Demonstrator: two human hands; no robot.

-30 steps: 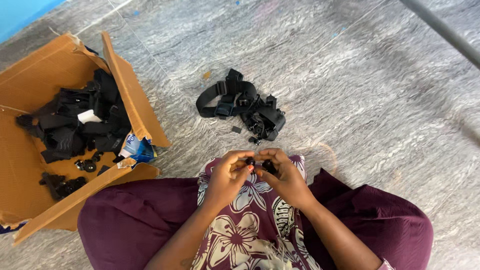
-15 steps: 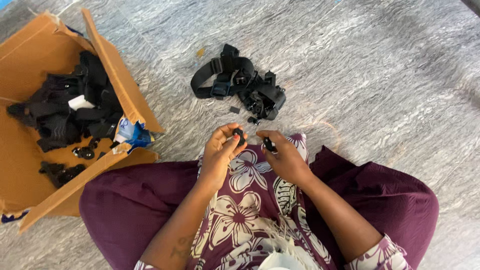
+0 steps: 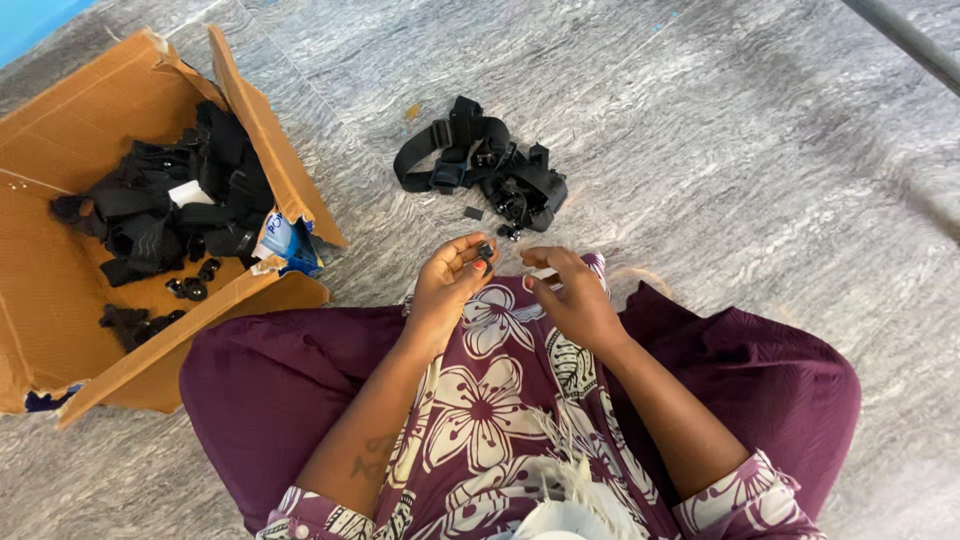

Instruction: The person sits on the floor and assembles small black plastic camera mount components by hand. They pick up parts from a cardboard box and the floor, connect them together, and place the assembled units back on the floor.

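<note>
Head view, strap pile (image 3: 485, 170) beyond hands, cardboard box (image 3: 60, 300) left

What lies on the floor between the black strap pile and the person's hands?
In the head view, only small black pieces lie between strap pile and hands; otherwise bare floor.

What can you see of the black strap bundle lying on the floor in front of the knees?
The black strap bundle lies on the grey streaked floor, just beyond the hands and apart from both. It looks like woven webbing, tangled, with one strap forming an open loop at its left end and several black plastic buckles and clips clustered toward the right. A few small black pieces lie loose on the floor at its near edge. Nothing holds it, and it sits right of the cardboard box.
</note>
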